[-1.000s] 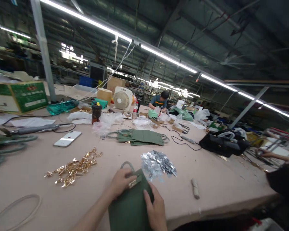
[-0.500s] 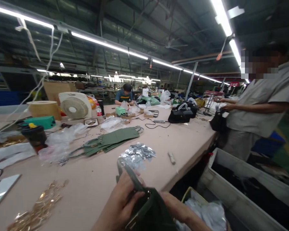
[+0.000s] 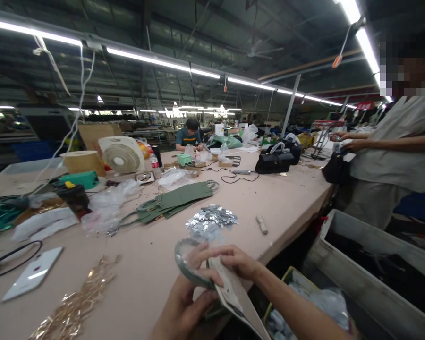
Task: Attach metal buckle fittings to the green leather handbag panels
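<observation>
A green bag panel (image 3: pixel 241 297) with a looped handle (image 3: pixel 180 257) is in both my hands, tilted over the table's front edge, its pale back side showing. My left hand (image 3: pixel 189 297) is closed round the panel's edge by the handle's base, thumb in front. My right hand (image 3: pixel 239 262) grips the upper edge, fingers bent over the pale side. Just beyond lies a heap of silver metal pieces (image 3: pixel 212 219). Further back, flat green bag panels (image 3: pixel 177 200) with handles are stacked. Gold metal fittings (image 3: pixel 80 295) are spread at the left.
A phone (image 3: pixel 33 274) lies left, with a fan (image 3: pixel 122 156) behind. Right of the silver heap is a small pale roll (image 3: pixel 261 225). Below the table edge stand a yellow-rimmed bin (image 3: pixel 301 278) and a grey tub (image 3: pixel 368 278). A co-worker (image 3: pixel 393 137) holds a black bag.
The panel has turned from its dark green face to its pale back. My right hand has come up from beside it onto its top edge. The view has shifted slightly left.
</observation>
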### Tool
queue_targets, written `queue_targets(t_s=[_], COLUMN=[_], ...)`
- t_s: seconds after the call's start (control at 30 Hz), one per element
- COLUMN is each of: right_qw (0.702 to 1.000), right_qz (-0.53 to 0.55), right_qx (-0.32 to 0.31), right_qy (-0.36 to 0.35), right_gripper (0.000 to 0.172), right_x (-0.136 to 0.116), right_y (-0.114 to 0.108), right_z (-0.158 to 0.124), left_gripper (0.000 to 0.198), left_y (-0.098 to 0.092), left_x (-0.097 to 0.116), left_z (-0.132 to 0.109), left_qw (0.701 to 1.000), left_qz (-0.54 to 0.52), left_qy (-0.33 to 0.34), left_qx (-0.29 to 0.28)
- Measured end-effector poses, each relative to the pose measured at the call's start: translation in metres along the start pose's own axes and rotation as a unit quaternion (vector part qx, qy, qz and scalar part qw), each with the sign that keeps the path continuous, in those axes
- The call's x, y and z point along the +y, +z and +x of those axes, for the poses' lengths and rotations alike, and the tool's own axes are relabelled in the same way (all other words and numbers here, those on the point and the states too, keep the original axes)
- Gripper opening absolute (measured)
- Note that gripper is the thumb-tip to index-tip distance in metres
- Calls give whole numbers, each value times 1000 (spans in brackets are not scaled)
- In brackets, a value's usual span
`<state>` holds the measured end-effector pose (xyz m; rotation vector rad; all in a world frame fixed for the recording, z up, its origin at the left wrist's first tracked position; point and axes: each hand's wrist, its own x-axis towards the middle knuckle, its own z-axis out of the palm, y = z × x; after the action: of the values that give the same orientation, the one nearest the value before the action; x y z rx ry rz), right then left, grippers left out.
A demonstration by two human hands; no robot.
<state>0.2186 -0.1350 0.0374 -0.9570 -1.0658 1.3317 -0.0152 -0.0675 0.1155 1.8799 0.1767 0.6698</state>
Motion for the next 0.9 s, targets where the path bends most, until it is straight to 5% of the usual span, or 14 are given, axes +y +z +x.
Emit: queue_targets(t_s=[0.2,0.4,0.57,0.73,0.9], right_qw=[992,999,999,984,960], right_qz=[86,43,-19,-159,-262], right_qx=[-74,-13,33,56,86], right_qy=[54,13,-14,-51,-49], right_gripper=[73,75,77,76,79], right_x=[-15,4,27,47,71], right_y=[-1,6,11,16,14], right_z=[10,32,47,56,62], left_gripper=[33,67,91,85,56], left_y=[-22,-37,-50,-58,-55], left_x=[-23,-39,-53,-75,-104], left_z=[-36,-72,-87,-97,-116], left_qw=[981,927,923,917,903], left_qz=[-119,-153,-82,33,204], left_qy=[-109,-245,-280,-286,-267], left_qx=[104,239,252,275,267])
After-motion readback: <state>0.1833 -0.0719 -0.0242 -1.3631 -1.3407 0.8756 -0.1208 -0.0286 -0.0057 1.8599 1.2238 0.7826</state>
